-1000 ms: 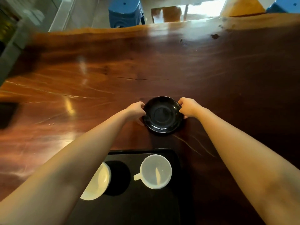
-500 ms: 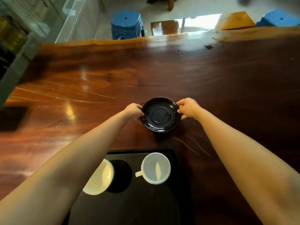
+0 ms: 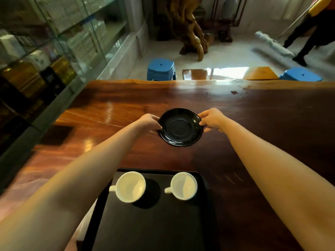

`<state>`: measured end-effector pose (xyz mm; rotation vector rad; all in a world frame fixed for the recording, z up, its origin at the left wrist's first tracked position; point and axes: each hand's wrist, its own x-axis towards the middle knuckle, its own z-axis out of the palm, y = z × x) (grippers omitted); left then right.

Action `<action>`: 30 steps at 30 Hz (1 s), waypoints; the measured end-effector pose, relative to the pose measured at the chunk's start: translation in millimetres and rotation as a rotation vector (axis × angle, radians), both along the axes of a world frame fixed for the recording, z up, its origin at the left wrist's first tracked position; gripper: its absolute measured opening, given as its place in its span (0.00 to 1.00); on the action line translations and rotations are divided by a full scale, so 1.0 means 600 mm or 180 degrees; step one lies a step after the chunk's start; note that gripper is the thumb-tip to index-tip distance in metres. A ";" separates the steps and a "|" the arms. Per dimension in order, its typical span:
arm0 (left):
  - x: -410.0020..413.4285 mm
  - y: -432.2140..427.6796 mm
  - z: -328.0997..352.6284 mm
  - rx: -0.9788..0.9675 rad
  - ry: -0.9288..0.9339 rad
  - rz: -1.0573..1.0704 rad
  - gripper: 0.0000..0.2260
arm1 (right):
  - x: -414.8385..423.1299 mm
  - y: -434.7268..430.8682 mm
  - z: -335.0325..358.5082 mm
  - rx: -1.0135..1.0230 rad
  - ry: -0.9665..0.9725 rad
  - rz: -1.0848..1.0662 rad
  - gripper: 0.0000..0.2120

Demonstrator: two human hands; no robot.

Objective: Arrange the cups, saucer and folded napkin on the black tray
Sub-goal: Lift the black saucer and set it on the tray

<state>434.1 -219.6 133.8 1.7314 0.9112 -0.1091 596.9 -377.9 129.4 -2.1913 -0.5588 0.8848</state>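
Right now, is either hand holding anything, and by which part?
Both hold the black saucer by its rim: the left hand pinches the left edge, the right hand the right edge, beyond the black tray.

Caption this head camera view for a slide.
Left hand and right hand grip a black saucer over the table; two cups on black tray.

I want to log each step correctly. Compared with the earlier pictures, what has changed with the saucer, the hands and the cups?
The black saucer, flat on the wooden table a second ago, now seems lifted slightly and tipped toward the person. The left hand and right hand still pinch its rim on opposite sides; nothing was let go. The two white cups stay on the black tray.
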 end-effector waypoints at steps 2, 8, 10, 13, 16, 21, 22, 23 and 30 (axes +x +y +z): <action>-0.033 0.002 0.014 0.0031 -0.0054 0.0056 0.18 | -0.030 0.001 0.022 0.0028 -0.0078 0.0067 0.16; -0.151 0.008 0.039 -0.0063 -0.0324 0.0172 0.17 | -0.132 0.000 0.057 0.0133 -0.0226 0.0229 0.17; -0.197 0.012 0.041 -0.0135 -0.0417 0.0176 0.17 | -0.173 -0.002 0.063 0.0186 -0.0153 0.0224 0.17; -0.270 0.016 0.041 -0.0260 -0.0512 0.0161 0.16 | -0.244 -0.009 0.064 0.0265 -0.0056 0.0172 0.17; -0.344 0.017 0.031 -0.0604 -0.0581 0.0248 0.14 | -0.320 -0.017 0.052 0.0353 0.0119 0.0076 0.17; -0.449 0.009 -0.011 -0.0800 -0.0504 0.0282 0.14 | -0.427 -0.035 0.004 0.0440 0.0643 -0.0108 0.17; -0.465 0.004 -0.020 -0.0795 -0.0464 0.0282 0.14 | -0.440 -0.039 -0.009 0.0395 0.0708 -0.0127 0.16; -0.482 -0.002 -0.029 -0.0789 -0.0424 0.0264 0.14 | -0.453 -0.043 -0.021 0.0354 0.0779 -0.0152 0.16; -0.554 -0.035 -0.133 -0.0893 -0.0006 0.0432 0.14 | -0.532 -0.066 -0.106 0.0170 0.1195 -0.0143 0.17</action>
